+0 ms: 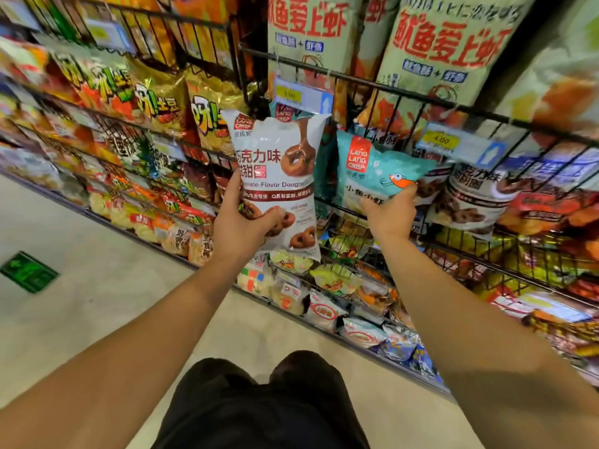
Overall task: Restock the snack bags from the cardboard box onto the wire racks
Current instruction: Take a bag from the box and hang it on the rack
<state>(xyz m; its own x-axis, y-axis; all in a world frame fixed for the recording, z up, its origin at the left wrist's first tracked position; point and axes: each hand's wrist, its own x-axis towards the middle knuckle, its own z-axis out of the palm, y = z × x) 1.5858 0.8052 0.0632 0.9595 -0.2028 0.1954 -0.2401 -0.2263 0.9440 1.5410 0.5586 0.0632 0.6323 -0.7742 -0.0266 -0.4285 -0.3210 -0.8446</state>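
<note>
Head view is showing the left hand (241, 222) gripping a white doughnut bag (278, 183) upright before the wire rack (405, 89), while the right hand (390, 212) is pressing a teal shrimp bag (372, 170) into it, fingers curled round its bottom; next, probably, slotting the doughnut bag alongside.

Both bare arms reach forward and up. The left hand (241, 222) grips a white bag (278, 176), thumb across its front. Right of it, the right hand (390, 215) holds a teal bag (372, 170) from below.
</note>
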